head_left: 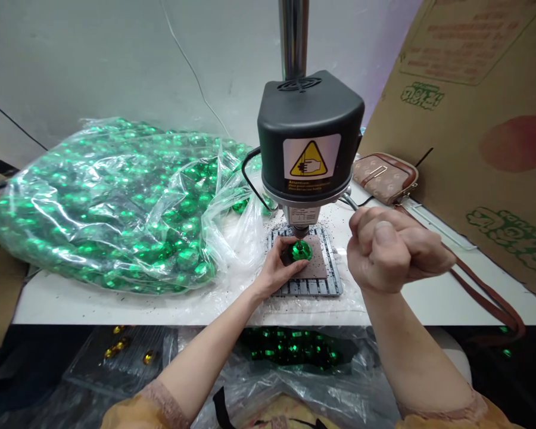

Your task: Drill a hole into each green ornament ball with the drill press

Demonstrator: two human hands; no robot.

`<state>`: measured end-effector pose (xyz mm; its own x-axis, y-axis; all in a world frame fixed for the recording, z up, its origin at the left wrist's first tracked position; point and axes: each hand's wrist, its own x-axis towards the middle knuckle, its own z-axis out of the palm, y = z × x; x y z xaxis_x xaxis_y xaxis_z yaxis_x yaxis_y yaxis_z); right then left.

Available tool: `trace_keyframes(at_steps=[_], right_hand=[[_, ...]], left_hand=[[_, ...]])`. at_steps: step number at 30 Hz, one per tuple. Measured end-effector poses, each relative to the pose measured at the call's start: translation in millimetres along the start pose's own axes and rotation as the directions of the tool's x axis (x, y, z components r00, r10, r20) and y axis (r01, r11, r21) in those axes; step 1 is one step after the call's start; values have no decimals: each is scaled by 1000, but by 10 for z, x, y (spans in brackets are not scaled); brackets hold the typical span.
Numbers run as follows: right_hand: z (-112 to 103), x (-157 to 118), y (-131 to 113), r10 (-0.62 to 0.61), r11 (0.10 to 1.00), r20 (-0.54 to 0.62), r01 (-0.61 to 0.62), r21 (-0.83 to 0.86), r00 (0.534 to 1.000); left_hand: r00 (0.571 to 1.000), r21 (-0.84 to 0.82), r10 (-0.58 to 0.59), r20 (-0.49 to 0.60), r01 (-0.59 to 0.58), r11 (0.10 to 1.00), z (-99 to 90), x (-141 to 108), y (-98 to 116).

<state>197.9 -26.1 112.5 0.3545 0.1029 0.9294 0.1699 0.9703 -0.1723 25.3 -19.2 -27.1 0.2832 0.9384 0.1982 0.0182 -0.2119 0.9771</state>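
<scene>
A shiny green ball (302, 251) rests on a flat brownish pad (315, 269) on the slotted metal base (335, 285) of a drill press. My left hand (279, 265) grips the ball from its left side, thumb in front and fingers behind. The black head of the drill press (310, 125) stands over it, its chuck (300, 231) pointing down with the bit at the top of the ball. My right hand (390, 250) is closed in a fist round the press's metal lever (351, 201), whose far end is hidden in the hand.
A big clear bag of green balls (116, 208) fills the left of the white table (116, 307). A patterned pouch (384, 177) with a brown strap lies behind my right hand, beside a large cardboard box (473, 137). More green balls (295, 348) show below the table edge.
</scene>
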Motion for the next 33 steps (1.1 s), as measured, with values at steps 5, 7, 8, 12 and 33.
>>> trace_keyframes(at_steps=[5, 7, 8, 12, 33], right_hand=[[-17, -80, 6, 2, 1000, -1, -2, -15, 1000], [36, -23, -10, 20, 999, -50, -22, -29, 999], [75, 36, -22, 40, 998, -91, -44, -35, 995], [250, 384, -71, 281, 956, -178, -291, -36, 943], [313, 573, -97, 390, 919, -192, -394, 20, 900]], left_hand=[[1000, 1, -3, -27, 3, 1000, 6, -8, -6], [1000, 2, -9, -29, 10, 1000, 9, -13, 5], [1000, 2, -14, -27, 14, 1000, 12, -12, 15], [998, 13, -18, -60, 18, 1000, 45, 5, 82], [935, 650, 350, -48, -237, 722, -783, -680, 174]])
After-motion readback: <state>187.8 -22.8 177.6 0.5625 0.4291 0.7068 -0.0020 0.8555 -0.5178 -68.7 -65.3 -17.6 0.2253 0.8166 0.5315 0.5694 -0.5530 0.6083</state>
